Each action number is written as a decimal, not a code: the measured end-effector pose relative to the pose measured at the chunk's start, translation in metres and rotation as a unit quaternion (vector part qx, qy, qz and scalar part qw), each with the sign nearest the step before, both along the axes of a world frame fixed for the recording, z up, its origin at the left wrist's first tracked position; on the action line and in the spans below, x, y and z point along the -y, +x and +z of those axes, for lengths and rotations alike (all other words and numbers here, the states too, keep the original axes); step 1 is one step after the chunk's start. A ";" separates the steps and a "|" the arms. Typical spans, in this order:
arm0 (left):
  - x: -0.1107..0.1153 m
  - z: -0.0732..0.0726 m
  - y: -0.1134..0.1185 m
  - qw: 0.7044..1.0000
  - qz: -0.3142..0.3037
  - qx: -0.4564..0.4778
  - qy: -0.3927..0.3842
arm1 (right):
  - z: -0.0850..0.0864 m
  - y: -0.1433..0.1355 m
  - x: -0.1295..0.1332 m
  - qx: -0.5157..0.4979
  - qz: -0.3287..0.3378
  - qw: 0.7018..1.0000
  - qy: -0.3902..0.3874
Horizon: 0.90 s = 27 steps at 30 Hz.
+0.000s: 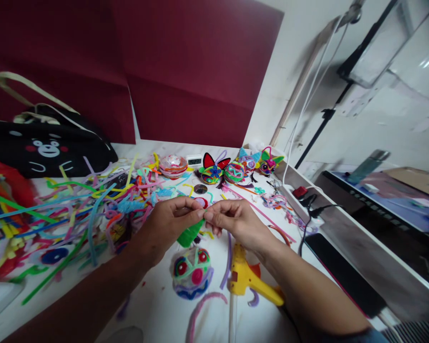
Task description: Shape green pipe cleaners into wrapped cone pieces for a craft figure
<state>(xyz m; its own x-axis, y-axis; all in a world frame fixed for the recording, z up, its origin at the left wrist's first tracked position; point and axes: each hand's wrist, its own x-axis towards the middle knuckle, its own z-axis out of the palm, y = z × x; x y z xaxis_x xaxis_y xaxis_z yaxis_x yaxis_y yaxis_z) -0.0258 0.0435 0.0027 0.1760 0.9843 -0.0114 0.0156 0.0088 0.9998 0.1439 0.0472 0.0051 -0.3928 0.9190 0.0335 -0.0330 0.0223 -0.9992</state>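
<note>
My left hand (169,224) and my right hand (236,221) meet at the middle, their fingertips pinched together at the top of a green fuzzy piece (190,234). The green piece hangs below the left fingers, partly hidden by them. Just beneath it on the white table lies a round face craft (192,272) with red eyes, a pink nose and a wavy blue and purple edge. A yellow glue gun (252,278) rests below my right hand, beside a purple pipe cleaner (227,262). Near the front is a pink pipe cleaner (204,309).
Tangled pipe cleaners (75,209) cover the left side, before a black bag (50,147). Several finished face crafts (235,172) stand at the back near a small clock (194,160). On the right are a power strip (300,205) and a phone (343,274).
</note>
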 end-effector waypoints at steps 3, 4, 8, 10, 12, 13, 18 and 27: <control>0.001 0.002 0.000 1.000 -0.004 -0.007 0.008 | -0.001 0.000 -0.002 -0.018 -0.007 1.000 -0.007; 0.001 0.003 0.000 1.000 -0.006 -0.009 0.009 | -0.001 0.001 -0.002 -0.024 -0.010 1.000 -0.009; 0.003 0.004 0.000 0.999 -0.006 -0.031 0.029 | -0.003 0.001 -0.005 -0.040 -0.018 0.999 -0.018; 0.004 0.003 0.000 0.997 -0.001 -0.056 0.049 | -0.004 0.001 -0.005 -0.043 -0.020 0.999 -0.021; 0.004 0.002 -0.001 0.995 0.001 -0.082 0.064 | -0.005 0.001 -0.006 -0.047 -0.026 0.998 -0.021; 0.004 0.001 -0.001 0.994 -0.001 -0.093 0.066 | -0.005 0.001 -0.006 -0.050 -0.028 0.998 -0.022; 0.005 0.002 -0.001 0.991 -0.004 -0.118 0.066 | -0.006 0.001 -0.007 -0.056 -0.027 0.998 -0.029; 0.006 0.002 -0.002 0.984 0.013 -0.150 0.092 | -0.005 -0.001 -0.008 -0.071 -0.028 0.995 -0.061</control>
